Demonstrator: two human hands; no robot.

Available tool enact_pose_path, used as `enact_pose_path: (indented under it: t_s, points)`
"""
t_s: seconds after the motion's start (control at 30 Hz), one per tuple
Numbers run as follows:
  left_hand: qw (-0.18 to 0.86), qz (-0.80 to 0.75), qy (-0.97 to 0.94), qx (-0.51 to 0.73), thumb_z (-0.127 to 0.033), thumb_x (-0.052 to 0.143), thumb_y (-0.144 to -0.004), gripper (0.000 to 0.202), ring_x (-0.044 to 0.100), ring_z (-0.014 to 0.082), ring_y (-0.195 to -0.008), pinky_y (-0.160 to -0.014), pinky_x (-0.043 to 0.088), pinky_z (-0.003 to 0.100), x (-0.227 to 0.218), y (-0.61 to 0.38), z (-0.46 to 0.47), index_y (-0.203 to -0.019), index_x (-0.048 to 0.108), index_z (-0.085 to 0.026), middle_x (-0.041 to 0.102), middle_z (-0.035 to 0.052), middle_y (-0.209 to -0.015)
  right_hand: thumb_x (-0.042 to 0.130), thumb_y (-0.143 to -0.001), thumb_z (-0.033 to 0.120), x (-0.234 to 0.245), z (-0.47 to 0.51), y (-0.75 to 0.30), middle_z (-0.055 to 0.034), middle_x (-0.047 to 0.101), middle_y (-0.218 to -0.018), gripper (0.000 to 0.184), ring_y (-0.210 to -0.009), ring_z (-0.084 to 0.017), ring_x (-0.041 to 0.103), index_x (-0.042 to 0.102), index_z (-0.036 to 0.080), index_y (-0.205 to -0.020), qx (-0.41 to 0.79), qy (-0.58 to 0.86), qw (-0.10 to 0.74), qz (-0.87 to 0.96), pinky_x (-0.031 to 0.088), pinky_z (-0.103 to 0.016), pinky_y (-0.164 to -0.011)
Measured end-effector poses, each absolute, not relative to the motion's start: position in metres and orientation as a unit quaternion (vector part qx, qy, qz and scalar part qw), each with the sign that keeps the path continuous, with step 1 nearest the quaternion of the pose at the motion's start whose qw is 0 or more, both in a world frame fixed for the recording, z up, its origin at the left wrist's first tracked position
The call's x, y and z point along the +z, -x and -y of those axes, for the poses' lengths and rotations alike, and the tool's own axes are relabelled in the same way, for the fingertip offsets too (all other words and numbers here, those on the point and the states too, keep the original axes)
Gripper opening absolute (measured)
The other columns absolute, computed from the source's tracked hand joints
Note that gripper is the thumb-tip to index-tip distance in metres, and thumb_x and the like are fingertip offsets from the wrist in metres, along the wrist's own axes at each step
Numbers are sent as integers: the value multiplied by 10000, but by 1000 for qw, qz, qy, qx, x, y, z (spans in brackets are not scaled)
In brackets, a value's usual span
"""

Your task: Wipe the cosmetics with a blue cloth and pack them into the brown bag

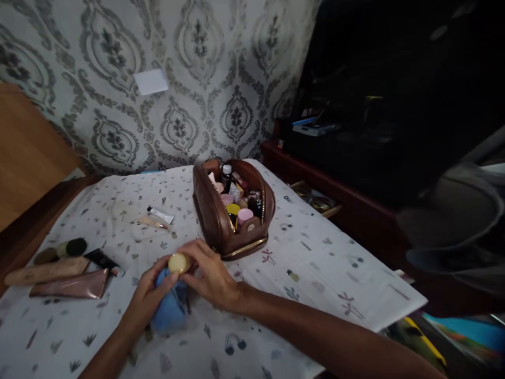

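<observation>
My left hand is wrapped round a blue cloth low on the table. My right hand pinches a small round cream-yellow jar and holds it against the top of the cloth. Both hands are closed and touch each other around the jar. Just behind them stands an open brown leather cosmetics pouch filled with several small bottles and jars.
A white patterned cloth covers the table. Two small tubes lie behind my hands. At the left lie brushes, a rose-gold tube and a dark tube. A dark red shelf stands at the right.
</observation>
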State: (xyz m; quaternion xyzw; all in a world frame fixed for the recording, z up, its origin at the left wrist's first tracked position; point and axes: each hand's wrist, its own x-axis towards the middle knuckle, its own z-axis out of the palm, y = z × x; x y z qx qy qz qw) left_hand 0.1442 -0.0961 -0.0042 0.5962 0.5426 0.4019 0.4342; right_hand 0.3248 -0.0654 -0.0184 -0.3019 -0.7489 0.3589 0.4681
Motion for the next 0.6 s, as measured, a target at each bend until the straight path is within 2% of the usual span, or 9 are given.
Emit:
enact_pose_path:
  t_s: [0.1,0.17,0.3,0.4,0.5,0.6]
  points:
    - [475,-555,-551,404,-604,737,-738,512,659,300,-1107,-1039,497,394,-10,-142,94,-1038,737,-189,755,78,-1099,677,-856,162,-8,68,-330,-70,573,-1176,379,-1063,-185,616,585,211,-1220,331,300,423,788,535,-310,-908]
    - [475,-562,-536,414,-636,775,-674,547,667,314,-1091,-1023,509,407,-13,-140,92,-997,757,-194,766,79,-1061,675,-879,196,3,69,-334,-62,590,-1186,380,-1049,-188,633,575,221,-1245,309,308,370,820,539,-304,-873]
    - [453,-566,-543,424,-698,825,-501,597,701,335,-933,-876,572,415,-13,-134,89,-834,783,-204,783,70,-863,648,-921,255,28,74,-338,-50,648,-1186,421,-985,-199,671,535,242,-1326,235,323,270,876,518,-278,-736]
    - [445,-566,-547,426,-722,830,-412,609,696,327,-777,-736,590,410,-13,-130,92,-758,789,-222,772,59,-755,630,-947,310,43,77,-342,-46,678,-1158,384,-949,-198,685,546,240,-1315,212,305,238,897,488,-266,-675]
    - [448,-557,-564,413,-679,827,-489,499,678,307,-735,-723,583,401,-13,-129,98,-731,787,-245,750,43,-716,653,-936,320,53,78,-349,-51,693,-1097,330,-932,-197,683,586,218,-1243,225,285,257,896,498,-268,-706]
    - [460,-534,-595,387,-603,806,-601,378,631,255,-668,-658,555,344,-10,-133,100,-669,742,-236,687,26,-651,712,-890,259,64,77,-361,-56,685,-1090,327,-940,-178,668,601,204,-1192,275,261,321,868,522,-269,-790]
